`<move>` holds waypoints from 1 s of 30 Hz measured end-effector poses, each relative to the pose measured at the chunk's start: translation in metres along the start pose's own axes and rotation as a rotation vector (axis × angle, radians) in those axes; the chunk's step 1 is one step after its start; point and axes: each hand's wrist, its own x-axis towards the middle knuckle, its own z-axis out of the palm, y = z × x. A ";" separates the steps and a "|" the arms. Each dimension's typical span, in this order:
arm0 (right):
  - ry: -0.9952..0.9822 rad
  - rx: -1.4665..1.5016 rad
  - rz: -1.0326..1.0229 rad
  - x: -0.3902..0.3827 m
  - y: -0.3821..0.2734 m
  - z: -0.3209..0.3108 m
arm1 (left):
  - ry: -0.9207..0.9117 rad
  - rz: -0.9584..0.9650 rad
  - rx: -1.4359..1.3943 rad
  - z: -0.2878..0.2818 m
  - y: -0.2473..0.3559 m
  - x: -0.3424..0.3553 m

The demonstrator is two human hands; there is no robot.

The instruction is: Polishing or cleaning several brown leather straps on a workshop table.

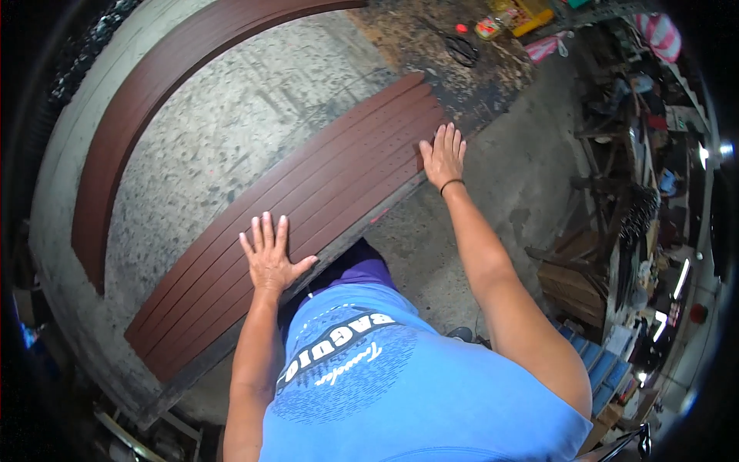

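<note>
Several long reddish-brown strips (pixel 327 177) lie side by side along the near edge of a speckled grey worktop (pixel 200 115). My left hand (pixel 269 256) rests flat on the strips left of their middle, fingers spread and thumb out toward the near edge. My right hand (pixel 443 158) is at their near edge by the right end, fingers stretched out and touching the outer strip. A dark band circles my right wrist. More curved brown strips (pixel 142 85) lie apart along the far side of the worktop.
At the top right are a yellow container (pixel 531 14), a bottle (pixel 493 27), a red cap (pixel 461 28) and a coiled dark cord (pixel 460 51). On the right, past the concrete floor (pixel 512 185), stand cluttered shelves, timber (pixel 573 296) and blue items (pixel 585 346).
</note>
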 end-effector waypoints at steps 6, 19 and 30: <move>-0.118 0.402 -0.925 -0.148 -0.175 0.005 | 0.029 0.026 -0.068 -0.004 0.004 -0.008; 0.123 0.028 -0.579 -0.031 -0.110 0.065 | 0.248 -0.607 -0.236 0.025 -0.107 -0.180; -0.291 0.027 -1.123 -0.234 -0.334 0.030 | 0.437 -1.605 -0.508 0.093 -0.211 -0.506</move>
